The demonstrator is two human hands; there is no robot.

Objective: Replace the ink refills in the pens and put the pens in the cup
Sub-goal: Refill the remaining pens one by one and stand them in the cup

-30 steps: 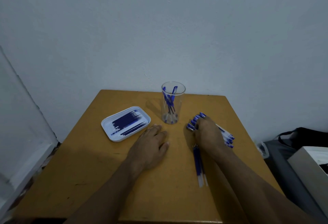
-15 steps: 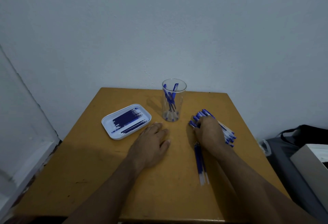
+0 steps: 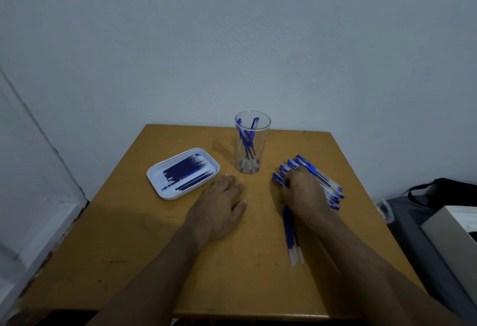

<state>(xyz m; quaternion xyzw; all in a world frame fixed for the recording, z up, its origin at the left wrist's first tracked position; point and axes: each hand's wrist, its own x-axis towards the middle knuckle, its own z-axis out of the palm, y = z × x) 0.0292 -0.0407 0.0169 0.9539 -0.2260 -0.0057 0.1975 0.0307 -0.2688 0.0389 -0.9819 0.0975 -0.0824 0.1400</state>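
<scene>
A clear plastic cup (image 3: 252, 156) stands at the back middle of the wooden table (image 3: 129, 248), with a few blue pens (image 3: 247, 140) inside. To its right lies a pile of blue-capped pens (image 3: 316, 174). My right hand (image 3: 304, 194) lies on that pile, its fingers curled over a pen at the pile's left edge. A few loose blue refills (image 3: 290, 232) lie on the table just under my right wrist. A white tray (image 3: 154, 180) at the left holds several dark refills (image 3: 185, 171). My left hand (image 3: 222, 207) rests flat on the table between tray and cup, holding nothing.
The table's back edge meets a plain wall. A black bag (image 3: 444, 191) and a white box (image 3: 454, 235) sit off the table's right side. The table's front edge is near the bottom of the view.
My right hand's fingers have drawn in over the left end of the pen pile. My left hand has stayed in place. The view has tilted slightly.
</scene>
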